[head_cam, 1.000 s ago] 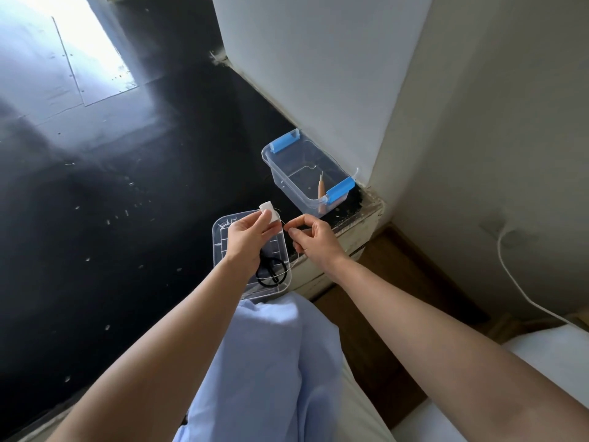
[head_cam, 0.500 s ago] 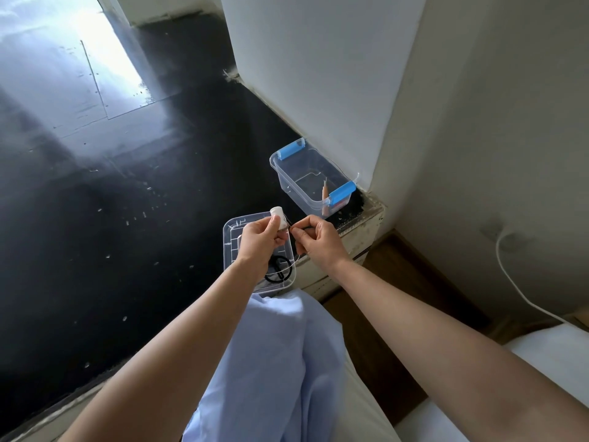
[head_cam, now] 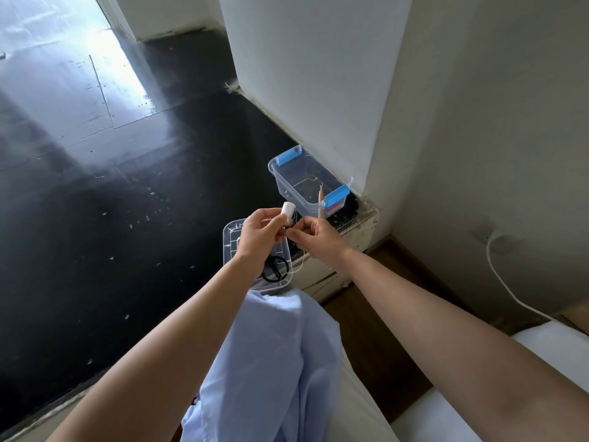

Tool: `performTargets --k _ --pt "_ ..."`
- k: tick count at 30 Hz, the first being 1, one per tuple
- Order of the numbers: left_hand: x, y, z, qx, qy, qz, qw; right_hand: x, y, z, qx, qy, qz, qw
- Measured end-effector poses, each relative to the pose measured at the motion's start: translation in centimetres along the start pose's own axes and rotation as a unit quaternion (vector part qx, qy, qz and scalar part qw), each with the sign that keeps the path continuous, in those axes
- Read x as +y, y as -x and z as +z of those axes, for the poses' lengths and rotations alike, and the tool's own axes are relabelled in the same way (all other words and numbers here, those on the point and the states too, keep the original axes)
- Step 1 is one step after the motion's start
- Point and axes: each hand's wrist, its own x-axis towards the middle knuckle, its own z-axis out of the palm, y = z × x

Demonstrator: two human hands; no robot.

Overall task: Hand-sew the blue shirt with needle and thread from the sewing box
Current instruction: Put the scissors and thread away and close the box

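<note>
My left hand grips a small white thread spool above the box lid. Right beside it, my right hand pinches the thin white thread, which hangs down in a loop toward the lid. The light blue shirt lies draped over my lap at the bottom centre. The clear sewing box with blue clips stands open on the dark floor by the wall, a pencil leaning inside it. No needle is visible.
The clear lid lies on the floor under my hands with black scissors on it. A white wall corner rises behind the box. A white cable runs down the right wall. Dark floor spreads left.
My hands have drawn closer together, the right hand now almost touching the spool. The view has tilted up a little, showing more floor and wall.
</note>
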Motion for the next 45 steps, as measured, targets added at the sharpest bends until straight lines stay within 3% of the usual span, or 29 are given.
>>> performTargets --k 12,19,25,28,33,35,37,39,41,43,45 --pt "0.7 1.1 0.3 -0.003 -0.022 0.001 1.0 -0.4 0.0 0.1 0.071 0.062 -0.047 0.994" --pt "1.4 1.4 0.5 -0.022 -0.024 0.024 0.999 -0.9 0.6 -0.6 0.003 0.031 -0.033 0.999" --pt "1.6 1.6 -0.3 0.005 -0.011 0.034 0.999 -0.2 2.3 -3.0 -0.051 0.022 0.049 0.997" --pt "1.8 2.1 -1.1 -0.053 -0.029 0.028 0.998 -0.3 2.7 -4.3 -0.049 0.006 0.078 0.996" --pt "2.3 3.0 -1.7 -0.213 -0.088 -0.006 0.973 -1.2 2.1 -4.7 -0.04 0.033 0.123 0.991" --pt "2.0 2.7 -1.5 -0.223 -0.188 0.005 0.956 -1.7 1.7 -4.2 -0.022 0.043 0.102 0.994" --pt "1.8 2.4 -0.9 -0.182 -0.237 0.014 0.954 -2.2 1.8 -3.6 0.0 0.066 0.054 0.996" --pt "1.6 2.2 -0.5 -0.102 -0.198 0.013 0.975 -2.6 2.1 -3.0 -0.005 0.073 0.01 0.997" --pt "1.6 2.3 -0.4 -0.036 -0.096 -0.01 0.995 -2.5 2.3 -2.7 -0.06 0.06 0.009 0.996" --pt "1.8 2.4 -0.5 -0.034 0.009 -0.039 0.999 -2.1 2.3 -2.8 -0.104 0.047 0.045 0.992" --pt "2.0 2.7 -0.7 -0.081 0.065 -0.04 0.994 -1.6 2.1 -3.1 -0.091 0.031 0.08 0.992"
